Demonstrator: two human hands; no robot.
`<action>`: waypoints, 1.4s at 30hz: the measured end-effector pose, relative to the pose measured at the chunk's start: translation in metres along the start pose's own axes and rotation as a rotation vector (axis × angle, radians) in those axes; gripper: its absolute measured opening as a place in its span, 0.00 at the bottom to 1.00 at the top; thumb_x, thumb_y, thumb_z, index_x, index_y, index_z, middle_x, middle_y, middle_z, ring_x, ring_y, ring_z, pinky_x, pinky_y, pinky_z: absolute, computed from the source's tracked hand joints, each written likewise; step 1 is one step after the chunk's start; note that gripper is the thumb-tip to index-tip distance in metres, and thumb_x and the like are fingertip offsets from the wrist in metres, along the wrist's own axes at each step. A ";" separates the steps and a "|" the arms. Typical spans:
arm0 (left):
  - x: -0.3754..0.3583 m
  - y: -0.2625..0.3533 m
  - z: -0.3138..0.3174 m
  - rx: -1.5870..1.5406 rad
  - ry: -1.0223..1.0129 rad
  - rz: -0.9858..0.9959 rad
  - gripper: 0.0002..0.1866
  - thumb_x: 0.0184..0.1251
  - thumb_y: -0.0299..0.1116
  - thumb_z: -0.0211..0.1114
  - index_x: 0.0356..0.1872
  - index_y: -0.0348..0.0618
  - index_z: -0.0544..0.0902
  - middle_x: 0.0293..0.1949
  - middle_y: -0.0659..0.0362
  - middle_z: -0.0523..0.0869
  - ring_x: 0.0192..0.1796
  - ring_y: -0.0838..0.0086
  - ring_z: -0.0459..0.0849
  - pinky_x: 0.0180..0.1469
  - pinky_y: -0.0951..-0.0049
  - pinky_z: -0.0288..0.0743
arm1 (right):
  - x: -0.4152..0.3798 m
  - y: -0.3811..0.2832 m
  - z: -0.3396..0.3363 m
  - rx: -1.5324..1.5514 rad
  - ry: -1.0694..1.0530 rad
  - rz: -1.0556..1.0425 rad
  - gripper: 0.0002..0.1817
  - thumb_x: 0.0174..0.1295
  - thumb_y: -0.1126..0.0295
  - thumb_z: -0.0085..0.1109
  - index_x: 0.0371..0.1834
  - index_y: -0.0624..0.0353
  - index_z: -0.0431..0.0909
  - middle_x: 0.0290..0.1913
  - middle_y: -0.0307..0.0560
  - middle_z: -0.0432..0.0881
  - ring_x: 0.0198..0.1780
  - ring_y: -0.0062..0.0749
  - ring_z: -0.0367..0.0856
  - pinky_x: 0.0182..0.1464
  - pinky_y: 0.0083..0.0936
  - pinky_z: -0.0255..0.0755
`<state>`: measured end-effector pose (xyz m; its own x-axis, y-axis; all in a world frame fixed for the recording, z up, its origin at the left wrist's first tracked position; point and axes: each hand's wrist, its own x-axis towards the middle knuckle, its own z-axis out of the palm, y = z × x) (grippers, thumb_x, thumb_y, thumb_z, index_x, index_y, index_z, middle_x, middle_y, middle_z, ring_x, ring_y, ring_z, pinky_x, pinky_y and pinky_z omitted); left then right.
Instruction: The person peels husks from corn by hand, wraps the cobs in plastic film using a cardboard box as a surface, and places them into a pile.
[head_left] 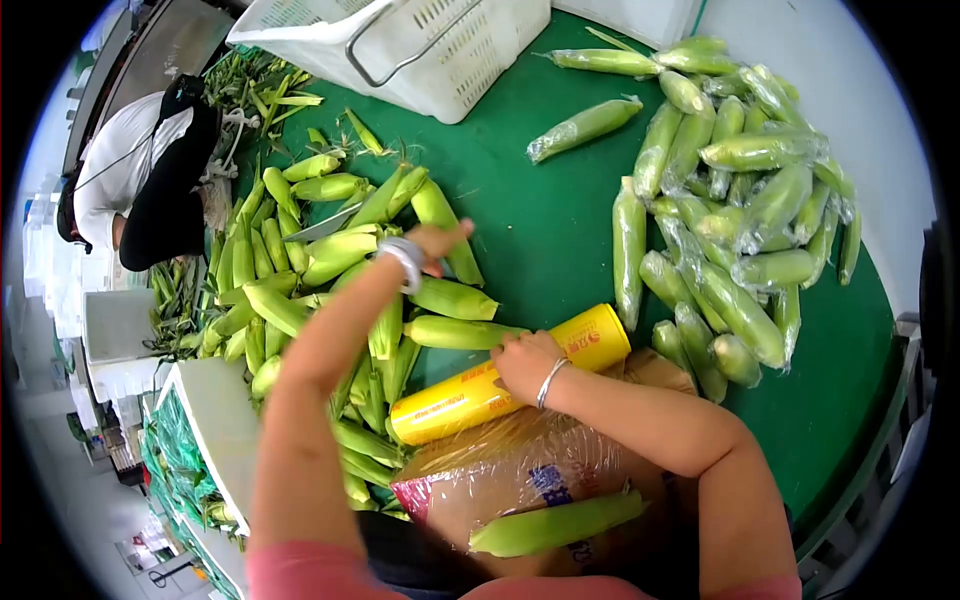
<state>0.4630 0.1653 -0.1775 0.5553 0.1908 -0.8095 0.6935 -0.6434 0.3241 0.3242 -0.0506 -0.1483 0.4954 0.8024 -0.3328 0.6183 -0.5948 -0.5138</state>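
My left hand, with a pale band at the wrist, is over the heap of green corn ears. Its fingers are apart and slightly blurred, close to a husked-on ear. My right hand has its fingers curled over a yellow roll of cling film. An ear of corn lies just behind the roll, its tip near my right fingers. Clear film stretches from the roll over a cardboard box in front of me. On that film rests a single ear of corn.
Film-wrapped corn ears are piled at the right of the green table, with one wrapped ear apart. A white crate stands at the back. A knife blade lies among the corn. Another person bends at the left.
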 end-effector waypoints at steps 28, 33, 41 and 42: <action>-0.429 -0.107 0.122 -1.564 -0.358 0.405 0.21 0.71 0.47 0.44 0.47 0.38 0.72 0.40 0.55 0.80 0.39 0.68 0.81 0.43 0.68 0.80 | -0.186 -0.192 -0.105 0.435 0.336 -0.763 0.06 0.54 0.74 0.62 0.28 0.64 0.76 0.28 0.41 0.73 0.31 0.26 0.73 0.35 0.21 0.67; -0.459 -0.126 0.149 -1.614 -0.753 0.622 0.17 0.67 0.39 0.51 0.44 0.34 0.75 0.38 0.51 0.82 0.38 0.68 0.82 0.43 0.69 0.79 | -0.240 -0.231 -0.069 1.191 0.111 -0.514 0.08 0.61 0.71 0.58 0.25 0.61 0.75 0.28 0.32 0.72 0.28 0.13 0.66 0.32 0.13 0.61; -0.537 -0.119 0.183 -1.426 -0.989 0.799 0.28 0.67 0.47 0.47 0.52 0.27 0.71 0.46 0.39 0.80 0.49 0.47 0.80 0.40 0.68 0.81 | -0.328 -0.277 -0.057 1.857 0.301 -0.354 0.07 0.64 0.67 0.55 0.32 0.58 0.76 0.20 0.27 0.67 0.19 0.07 0.57 0.21 0.08 0.53; -0.537 -0.122 0.185 -1.416 -1.004 0.788 0.28 0.67 0.47 0.47 0.52 0.27 0.71 0.46 0.39 0.80 0.49 0.47 0.80 0.40 0.68 0.81 | -0.333 -0.278 -0.053 1.862 0.320 -0.349 0.07 0.64 0.67 0.55 0.32 0.58 0.76 0.20 0.27 0.67 0.19 0.07 0.57 0.21 0.08 0.53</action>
<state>-0.0044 0.0042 0.1270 0.8151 -0.5744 -0.0756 0.5537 0.7340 0.3932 0.0196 -0.1553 0.1480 0.7232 0.6904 -0.0190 -0.5282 0.5352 -0.6592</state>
